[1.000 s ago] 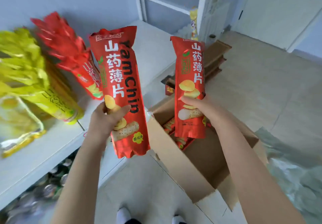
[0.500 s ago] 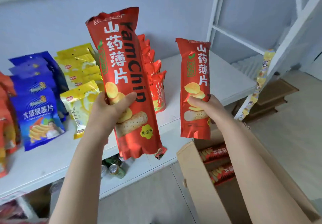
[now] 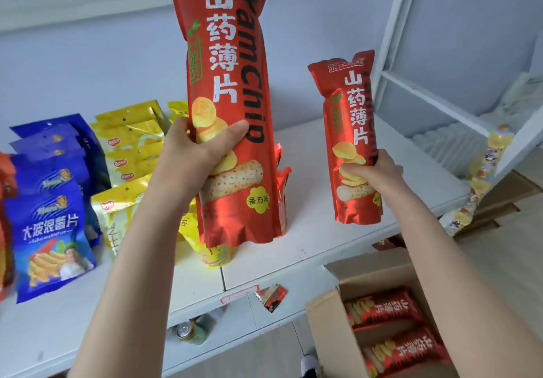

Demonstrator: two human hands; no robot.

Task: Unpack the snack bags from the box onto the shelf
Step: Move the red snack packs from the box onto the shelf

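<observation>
Both arms reach up over the shelf (image 3: 323,242): left hand (image 3: 194,154) grips a red bag (image 3: 232,107) upright, right hand (image 3: 373,172) another (image 3: 352,131).

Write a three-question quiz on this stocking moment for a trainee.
1. True or false: the left hand grips a red yam-chip bag upright.
2. What does the right hand hold? A) a blue bag B) a second red bag C) a can
3. Fill in: more red bags lie in the open ___.
Key: 1 true; 2 B; 3 cardboard box.
</observation>
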